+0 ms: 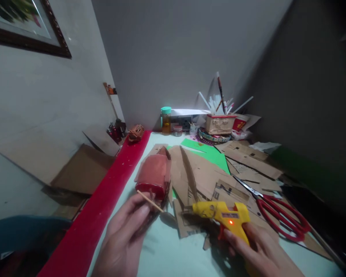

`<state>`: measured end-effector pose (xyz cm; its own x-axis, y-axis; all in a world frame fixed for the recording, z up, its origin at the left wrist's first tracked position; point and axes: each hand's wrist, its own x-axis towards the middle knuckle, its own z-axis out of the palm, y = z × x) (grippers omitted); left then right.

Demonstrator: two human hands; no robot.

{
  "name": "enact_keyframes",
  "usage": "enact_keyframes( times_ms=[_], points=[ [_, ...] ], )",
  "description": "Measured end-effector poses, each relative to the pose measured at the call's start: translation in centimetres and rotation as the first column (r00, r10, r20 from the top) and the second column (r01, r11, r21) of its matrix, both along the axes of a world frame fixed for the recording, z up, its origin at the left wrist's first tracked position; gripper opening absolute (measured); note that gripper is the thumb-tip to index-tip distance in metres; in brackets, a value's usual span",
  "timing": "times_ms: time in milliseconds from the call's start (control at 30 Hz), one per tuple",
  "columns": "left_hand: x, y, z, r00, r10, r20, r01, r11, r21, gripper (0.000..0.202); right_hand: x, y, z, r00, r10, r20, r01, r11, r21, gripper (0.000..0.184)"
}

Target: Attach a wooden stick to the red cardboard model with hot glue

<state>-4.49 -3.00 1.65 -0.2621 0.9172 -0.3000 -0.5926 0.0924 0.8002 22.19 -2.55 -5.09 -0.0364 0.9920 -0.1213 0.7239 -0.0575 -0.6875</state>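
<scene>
My left hand (123,234) pinches a thin wooden stick (150,201) between thumb and fingers, just in front of a small red cardboard house model (155,174) on the table. My right hand (259,252) grips the handle of a yellow hot glue gun (223,215). Its orange light is on and its nozzle points left toward the stick, a short gap away. Cardboard scraps (198,175) lie under and behind the gun.
Red-handled scissors (279,215) lie at the right on cardboard. A green sheet (210,154), a jar with a teal lid (166,120) and a box of pens (220,123) stand at the back. A red strip (103,200) edges the table's left side; flattened cardboard (83,169) leans against the wall.
</scene>
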Motion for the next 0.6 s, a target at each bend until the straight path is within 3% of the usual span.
enact_keyframes(
  times_ms=[133,300,467,533,600],
  points=[
    [0.1,0.0,0.4,1.000,0.014,0.023,-0.014,1.000,0.003,0.011,-0.6,0.5,0.1,0.972,0.022,0.235,-0.027,0.999,0.018,0.057],
    [0.5,-0.1,0.6,0.997,0.026,0.076,-0.026,1.000,-0.001,0.017,-1.7,0.4,1.2,0.923,0.083,0.377,-0.116,0.991,0.065,0.059],
    [0.5,-0.5,0.4,0.999,-0.009,0.032,0.008,1.000,0.018,0.013,-1.9,0.0,1.0,0.853,0.004,0.522,-0.132,0.969,0.209,0.051],
    [0.5,-0.5,0.3,1.000,-0.017,0.025,0.016,1.000,0.017,0.011,-1.6,-0.3,1.2,0.808,-0.086,0.583,-0.152,0.926,0.347,0.043],
    [0.7,-0.4,0.1,0.999,-0.030,0.021,0.029,0.999,0.019,0.010,-1.3,-0.6,1.7,0.763,-0.159,0.627,-0.247,0.824,0.510,0.035]
  ],
)
